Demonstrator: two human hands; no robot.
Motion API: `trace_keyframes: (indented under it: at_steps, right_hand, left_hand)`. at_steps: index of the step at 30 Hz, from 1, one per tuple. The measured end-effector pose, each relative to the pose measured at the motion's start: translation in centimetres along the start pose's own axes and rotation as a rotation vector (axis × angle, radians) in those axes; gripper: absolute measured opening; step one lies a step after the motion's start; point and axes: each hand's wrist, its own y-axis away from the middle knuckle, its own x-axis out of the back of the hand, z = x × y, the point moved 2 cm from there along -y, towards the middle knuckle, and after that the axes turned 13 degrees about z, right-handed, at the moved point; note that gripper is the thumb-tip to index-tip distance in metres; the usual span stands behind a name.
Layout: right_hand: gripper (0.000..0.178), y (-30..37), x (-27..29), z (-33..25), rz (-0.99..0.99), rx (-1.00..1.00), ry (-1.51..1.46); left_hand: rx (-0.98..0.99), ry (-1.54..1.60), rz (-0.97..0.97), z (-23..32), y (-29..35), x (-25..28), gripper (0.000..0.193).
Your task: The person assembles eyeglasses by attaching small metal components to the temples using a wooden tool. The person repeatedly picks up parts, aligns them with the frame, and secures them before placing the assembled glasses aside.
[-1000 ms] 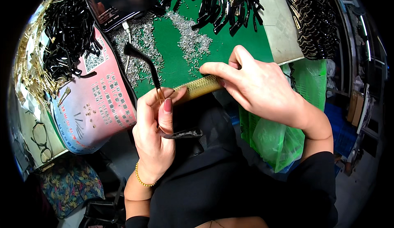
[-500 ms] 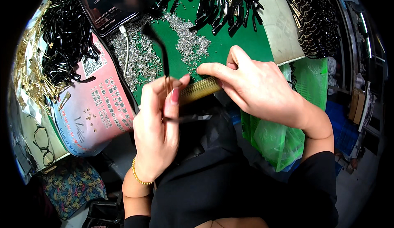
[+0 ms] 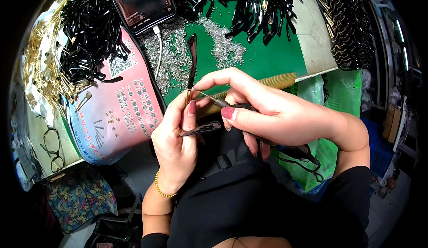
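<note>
My left hand (image 3: pixel 174 134) is closed around a black eyeglass temple (image 3: pixel 192 58) with a gold-coloured hinge end between thumb and forefinger. The temple's curved tip points away from me. A second dark, glossy piece (image 3: pixel 204 128) sticks out below the thumb; whether it joins the first I cannot tell. In my right hand (image 3: pixel 281 114) is a dark powered screwdriver (image 3: pixel 221 102), its body running back under the palm. Its thin bit reaches toward the hinge end, and my right forefinger touches there too. Any screw at that spot is too small to make out.
Silvery screws (image 3: pixel 225 51) lie on the green mat (image 3: pixel 267 60), beside a phone (image 3: pixel 141 2) with a white cable. Black temples (image 3: pixel 89 25) and gold parts (image 3: pixel 40 65) are heaped left. A yellow mesh strip (image 3: pixel 278 80) edges the table; a green basket (image 3: pixel 352 92) stands right.
My right hand has moved from the mat's near edge by the screws to my left hand. The screwdriver now shows in it, its bit toward the hinge. The view has shifted slightly.
</note>
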Motion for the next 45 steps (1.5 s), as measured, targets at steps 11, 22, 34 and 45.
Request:
trace_keyframes:
  at_steps: [11,22,34,45]
  right_hand:
    - [0.047,0.2,0.7,0.4,-0.035,-0.043,-0.146]
    - [0.045,0.4,3.2,-0.7,0.535,0.68,0.804]
    - [0.054,-13.2,6.3,-15.7,0.711,0.6,1.23]
    - [0.048,-13.0,10.9,-15.1,0.918,0.539,1.345]
  left_hand:
    - [-0.621,-0.378,0.082,-0.9,0.0,-0.9,0.032]
    - [-0.303,-0.096,0.256,0.2,-1.4,2.5,0.021]
    - [-0.299,0.066,0.473,-3.0,-3.1,5.3,0.025]
    - [-0.324,0.049,0.436,-3.4,-3.3,4.9,0.025]
